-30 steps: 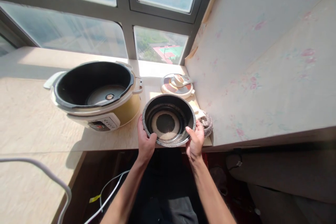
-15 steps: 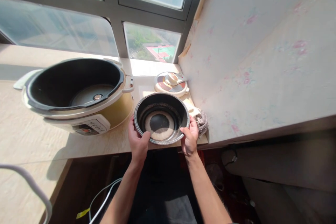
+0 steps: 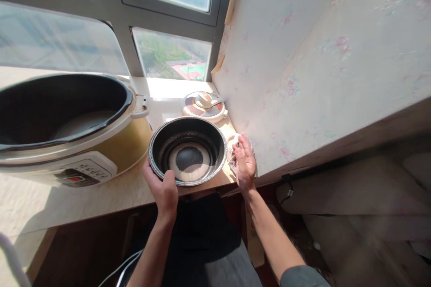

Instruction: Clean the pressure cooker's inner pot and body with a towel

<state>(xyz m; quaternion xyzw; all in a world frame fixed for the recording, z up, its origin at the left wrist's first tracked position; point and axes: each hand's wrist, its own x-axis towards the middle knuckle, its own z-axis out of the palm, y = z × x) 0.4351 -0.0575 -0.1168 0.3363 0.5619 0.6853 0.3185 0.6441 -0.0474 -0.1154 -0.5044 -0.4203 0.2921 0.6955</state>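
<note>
One bench point(image 3: 128, 188) before me carries one yellow cooker body point(image 3: 67, 130), one dark inner pot point(image 3: 187, 150), one round lid point(image 3: 204, 106) and one grey cloth point(image 3: 233, 154). Two of my hands show: one left hand point(image 3: 164, 188), one right hand point(image 3: 245, 163).

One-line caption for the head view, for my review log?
Left hand grips the rim of the dark inner pot; right hand lies on a grey cloth; open cooker alongside.

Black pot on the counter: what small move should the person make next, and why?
Probably closing the right hand on the grey cloth by the wall and lifting it. That hand lies open on the cloth, the left hand has its grip on the rim of the pot, and a pale ring of residue shows on its floor.
</note>
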